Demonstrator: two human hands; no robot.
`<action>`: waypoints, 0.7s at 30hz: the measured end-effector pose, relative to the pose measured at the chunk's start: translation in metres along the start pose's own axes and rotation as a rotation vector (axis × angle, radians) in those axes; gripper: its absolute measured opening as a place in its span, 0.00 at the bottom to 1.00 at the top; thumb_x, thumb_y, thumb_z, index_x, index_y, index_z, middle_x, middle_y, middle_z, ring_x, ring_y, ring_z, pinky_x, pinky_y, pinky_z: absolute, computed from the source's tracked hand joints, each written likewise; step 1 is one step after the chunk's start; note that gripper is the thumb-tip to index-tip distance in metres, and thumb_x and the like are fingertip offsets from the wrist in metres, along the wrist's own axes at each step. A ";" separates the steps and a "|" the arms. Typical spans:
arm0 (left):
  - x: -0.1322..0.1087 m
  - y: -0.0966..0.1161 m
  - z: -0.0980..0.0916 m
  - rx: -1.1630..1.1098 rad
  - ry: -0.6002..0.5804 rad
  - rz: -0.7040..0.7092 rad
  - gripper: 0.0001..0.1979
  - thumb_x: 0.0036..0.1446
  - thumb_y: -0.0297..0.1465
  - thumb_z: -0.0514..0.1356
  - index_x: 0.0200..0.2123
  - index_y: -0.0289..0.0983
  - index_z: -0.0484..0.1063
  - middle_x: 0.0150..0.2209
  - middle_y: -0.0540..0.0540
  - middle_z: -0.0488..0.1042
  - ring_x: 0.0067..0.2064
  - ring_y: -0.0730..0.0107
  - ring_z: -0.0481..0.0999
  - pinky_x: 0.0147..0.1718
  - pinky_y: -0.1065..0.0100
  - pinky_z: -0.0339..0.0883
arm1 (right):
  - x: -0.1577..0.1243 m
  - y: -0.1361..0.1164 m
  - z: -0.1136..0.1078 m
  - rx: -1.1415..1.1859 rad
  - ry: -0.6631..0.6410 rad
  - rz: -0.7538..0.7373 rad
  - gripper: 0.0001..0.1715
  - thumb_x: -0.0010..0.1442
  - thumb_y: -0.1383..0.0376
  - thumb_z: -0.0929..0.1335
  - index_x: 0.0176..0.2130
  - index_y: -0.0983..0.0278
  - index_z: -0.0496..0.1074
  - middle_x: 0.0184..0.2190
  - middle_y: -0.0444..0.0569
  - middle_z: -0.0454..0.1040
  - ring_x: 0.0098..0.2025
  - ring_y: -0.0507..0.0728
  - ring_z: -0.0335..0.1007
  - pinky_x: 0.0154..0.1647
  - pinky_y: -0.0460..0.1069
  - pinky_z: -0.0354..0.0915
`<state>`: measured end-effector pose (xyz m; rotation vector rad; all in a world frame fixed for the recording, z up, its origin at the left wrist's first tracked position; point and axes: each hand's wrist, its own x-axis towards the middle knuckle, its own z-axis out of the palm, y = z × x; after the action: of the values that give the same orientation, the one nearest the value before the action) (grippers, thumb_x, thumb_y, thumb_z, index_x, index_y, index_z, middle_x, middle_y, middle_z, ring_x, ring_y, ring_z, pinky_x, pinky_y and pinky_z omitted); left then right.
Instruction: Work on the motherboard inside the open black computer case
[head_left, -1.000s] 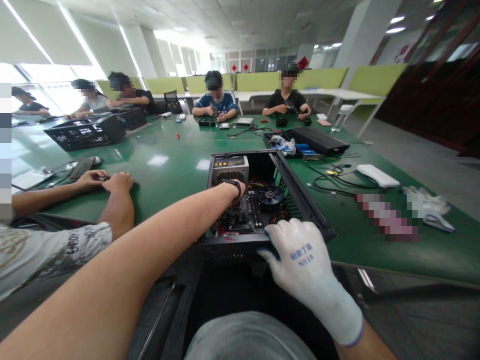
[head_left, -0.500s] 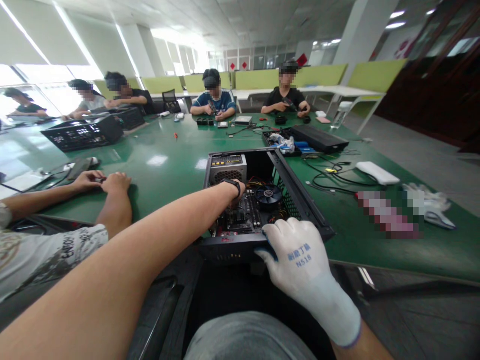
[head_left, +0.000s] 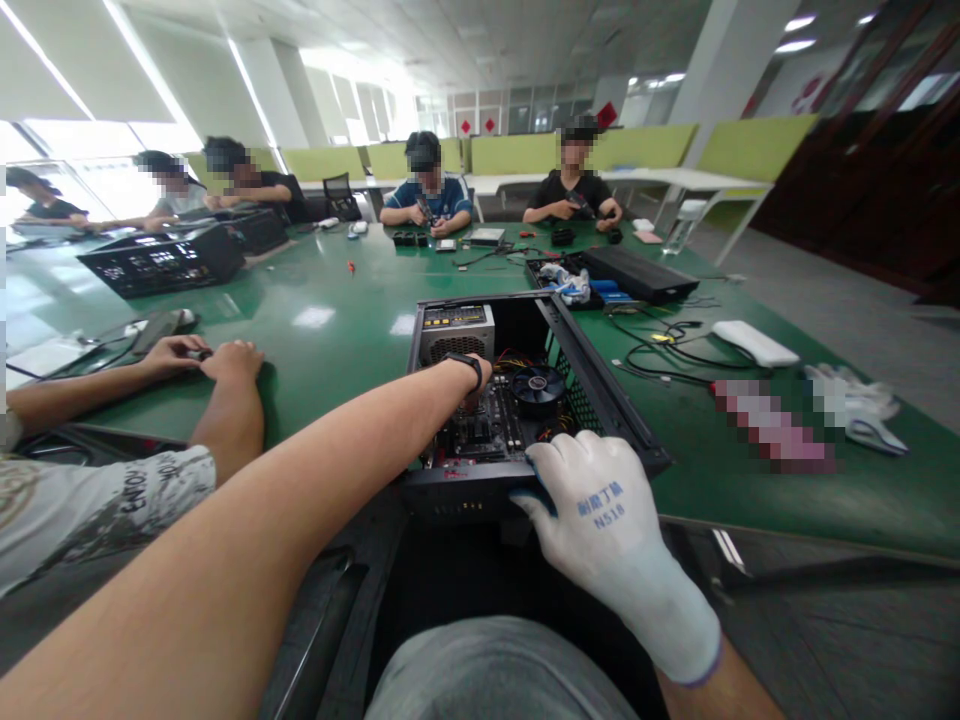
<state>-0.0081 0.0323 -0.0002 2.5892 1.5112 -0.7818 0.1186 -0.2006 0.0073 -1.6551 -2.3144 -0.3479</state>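
An open black computer case (head_left: 637, 430) lies at the near edge of the green table, its inside facing up. My left hand (head_left: 475, 396), bare with a black band at the wrist, reaches into it beside the power supply (head_left: 456, 335); its fingers are hidden. Below that hand is the motherboard (head_left: 487, 425), and a round black cooling fan (head_left: 537, 388) sits to its right. In a white work glove, my right hand (head_left: 592, 495) grips the case's near rim, thumb outside and fingers over the top.
Close on my left, a co-worker's hands (head_left: 225, 362) hold something small. To the right are black cables (head_left: 660, 350), a white box (head_left: 754, 344) and loose gloves (head_left: 855, 408). A black tray (head_left: 574, 285) holds tools behind the case. Other people work across the green table (head_left: 330, 290).
The view has shifted very slightly. My left hand stays inside the case and my right hand keeps its grip on the rim.
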 end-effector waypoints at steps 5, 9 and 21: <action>-0.003 0.001 -0.001 0.008 0.017 0.001 0.29 0.31 0.41 0.75 0.39 0.33 0.82 0.35 0.39 0.82 0.43 0.52 0.80 0.45 0.64 0.72 | -0.001 0.000 0.001 -0.007 0.007 -0.001 0.18 0.57 0.53 0.70 0.43 0.60 0.71 0.36 0.51 0.72 0.39 0.61 0.60 0.38 0.55 0.45; -0.008 0.002 -0.003 0.055 -0.005 0.015 0.32 0.31 0.40 0.75 0.43 0.33 0.81 0.40 0.38 0.82 0.45 0.52 0.79 0.47 0.65 0.71 | -0.001 0.000 0.002 -0.011 0.009 -0.004 0.18 0.56 0.53 0.71 0.43 0.60 0.71 0.36 0.50 0.72 0.39 0.61 0.60 0.37 0.55 0.46; -0.016 0.006 -0.009 0.101 -0.040 0.042 0.34 0.32 0.38 0.75 0.46 0.31 0.80 0.46 0.35 0.80 0.48 0.50 0.78 0.49 0.64 0.70 | -0.001 0.001 0.002 -0.003 0.005 -0.005 0.18 0.57 0.53 0.70 0.44 0.60 0.70 0.36 0.50 0.72 0.39 0.62 0.61 0.38 0.55 0.46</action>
<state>-0.0058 0.0183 0.0137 2.6493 1.4384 -0.9226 0.1195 -0.2005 0.0051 -1.6484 -2.3160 -0.3559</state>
